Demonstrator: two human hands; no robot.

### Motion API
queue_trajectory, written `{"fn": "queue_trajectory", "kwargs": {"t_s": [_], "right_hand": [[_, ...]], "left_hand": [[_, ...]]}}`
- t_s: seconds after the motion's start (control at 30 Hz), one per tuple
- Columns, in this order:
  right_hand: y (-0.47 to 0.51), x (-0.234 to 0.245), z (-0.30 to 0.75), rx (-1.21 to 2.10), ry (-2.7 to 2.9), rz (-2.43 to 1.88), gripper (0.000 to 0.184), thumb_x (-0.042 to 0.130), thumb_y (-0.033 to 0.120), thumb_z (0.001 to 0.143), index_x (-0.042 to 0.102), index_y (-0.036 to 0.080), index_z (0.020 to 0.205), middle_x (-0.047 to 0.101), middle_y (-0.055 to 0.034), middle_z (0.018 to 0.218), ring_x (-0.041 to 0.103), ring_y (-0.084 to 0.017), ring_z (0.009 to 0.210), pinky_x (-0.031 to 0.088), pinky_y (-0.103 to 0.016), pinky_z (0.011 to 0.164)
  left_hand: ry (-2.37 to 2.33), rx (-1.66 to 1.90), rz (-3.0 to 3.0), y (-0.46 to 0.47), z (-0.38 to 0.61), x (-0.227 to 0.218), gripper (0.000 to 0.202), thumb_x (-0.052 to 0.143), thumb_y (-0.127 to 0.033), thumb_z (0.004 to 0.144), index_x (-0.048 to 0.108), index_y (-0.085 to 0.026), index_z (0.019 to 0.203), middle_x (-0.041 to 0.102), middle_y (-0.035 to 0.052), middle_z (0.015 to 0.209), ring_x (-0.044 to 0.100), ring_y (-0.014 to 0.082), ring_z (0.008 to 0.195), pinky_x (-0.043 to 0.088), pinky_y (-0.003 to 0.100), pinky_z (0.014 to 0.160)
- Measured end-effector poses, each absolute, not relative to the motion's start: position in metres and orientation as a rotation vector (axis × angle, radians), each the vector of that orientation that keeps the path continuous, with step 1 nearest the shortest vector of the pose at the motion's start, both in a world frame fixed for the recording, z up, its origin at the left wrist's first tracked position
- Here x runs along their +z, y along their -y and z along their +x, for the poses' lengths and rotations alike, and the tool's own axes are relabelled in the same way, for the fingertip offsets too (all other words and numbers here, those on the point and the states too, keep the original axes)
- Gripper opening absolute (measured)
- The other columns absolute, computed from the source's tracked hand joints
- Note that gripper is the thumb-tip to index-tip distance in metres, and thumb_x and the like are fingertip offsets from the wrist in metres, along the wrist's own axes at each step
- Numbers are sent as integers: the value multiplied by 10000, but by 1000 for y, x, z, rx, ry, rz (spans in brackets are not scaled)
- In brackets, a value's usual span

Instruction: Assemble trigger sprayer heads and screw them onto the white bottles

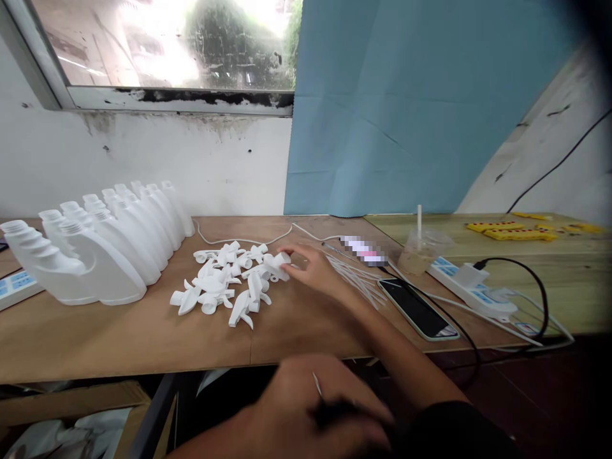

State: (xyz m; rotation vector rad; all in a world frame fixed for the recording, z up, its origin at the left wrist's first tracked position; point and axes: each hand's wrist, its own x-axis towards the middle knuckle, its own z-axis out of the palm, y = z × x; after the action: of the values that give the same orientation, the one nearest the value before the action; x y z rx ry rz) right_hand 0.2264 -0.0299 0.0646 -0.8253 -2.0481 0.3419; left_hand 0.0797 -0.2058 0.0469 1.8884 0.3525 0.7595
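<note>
My right hand (313, 268) reaches across the table, thumb and fingers closed on a white trigger sprayer head (276, 264). That head is at the right side of a loose heap of white trigger sprayer heads (210, 284). Low in the view and close to the camera is my left hand (320, 405), blurred by motion. Its fingers seem bent near something dark, and whether it holds anything is not visible. To the left of the heap, white plastic bottles (102, 255) without caps stand upright in close rows.
Thin white tubes (356, 277) lie right of the heap. Beyond them are a black-screened phone (418, 309), a lit phone (363, 250), a cup with a straw (421, 252) and a power strip (473, 290) with cables. Below the table edge sits a cardboard box (127, 398).
</note>
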Motion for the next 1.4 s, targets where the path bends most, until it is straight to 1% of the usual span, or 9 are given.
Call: {"fn": "queue_trajectory", "kwargs": {"t_s": [0.13,0.27,0.4,0.5,0.73,0.9,1.17,1.3,1.4], "right_hand": [[40,51,247,292,2135,-914,270,633,217,821,668,208,1088,707,-54,1080,641,-212,1002,462,-370,933],[48,42,245,364,2249,-936,298,665,236,804,673,222,1102,708,-55,1092,641,-217,1017,463,-386,945],[52,47,237,660,2271,-830,372,708,302,787,647,235,1148,704,-38,1086,647,-195,995,484,-351,928],[36,53,234,786,2165,-810,344,655,379,836,649,201,1131,707,-52,1063,653,-186,977,498,-330,902],[-42,38,229,351,2418,-1074,153,624,275,858,742,182,888,670,-101,1187,587,-246,1142,420,-390,1019],[-64,19,229,305,2577,-1128,275,572,374,903,751,196,1013,681,-100,1200,571,-270,1181,415,-404,1031],[26,51,244,299,2052,-834,166,560,265,907,715,212,938,722,-44,956,655,-189,933,501,-346,881],[74,37,235,294,2013,-797,228,540,231,924,638,249,1129,700,-33,967,644,-178,915,504,-354,878],[82,20,226,186,2108,-700,202,488,182,942,656,242,1038,703,-45,972,624,-194,954,481,-401,921]], "left_hand": [[-1075,1332,2184,149,67,34,224,491,-247,952,590,-222,1152,631,95,1173,571,245,1148,434,463,1038],[-1355,1400,2351,113,48,10,406,569,-219,904,472,-218,1298,563,108,1286,506,262,1219,423,460,1037],[-1398,1257,2410,101,38,-1,545,659,-263,857,422,-233,1347,588,94,1265,534,267,1186,379,495,1064],[-1392,1166,2459,99,38,-4,418,648,-254,872,502,-234,1263,652,53,1160,577,233,1126,279,519,1133],[-1397,1175,2426,99,39,-9,367,650,-240,868,538,-197,1215,685,22,1019,633,186,998,264,474,1162],[-1394,1170,2392,100,38,-8,439,670,-259,851,499,-207,1252,689,13,956,655,197,960,256,501,1161],[-1405,1152,2336,105,38,-4,528,693,-244,819,464,-212,1293,710,9,977,628,223,1067,236,528,1159],[-1404,1148,2331,105,38,-5,531,696,-253,819,466,-213,1296,716,-3,941,644,221,1044,235,513,1163],[-1377,1139,2361,104,36,-7,509,669,-270,841,456,-211,1300,723,12,995,638,222,1077,227,510,1168]]}}
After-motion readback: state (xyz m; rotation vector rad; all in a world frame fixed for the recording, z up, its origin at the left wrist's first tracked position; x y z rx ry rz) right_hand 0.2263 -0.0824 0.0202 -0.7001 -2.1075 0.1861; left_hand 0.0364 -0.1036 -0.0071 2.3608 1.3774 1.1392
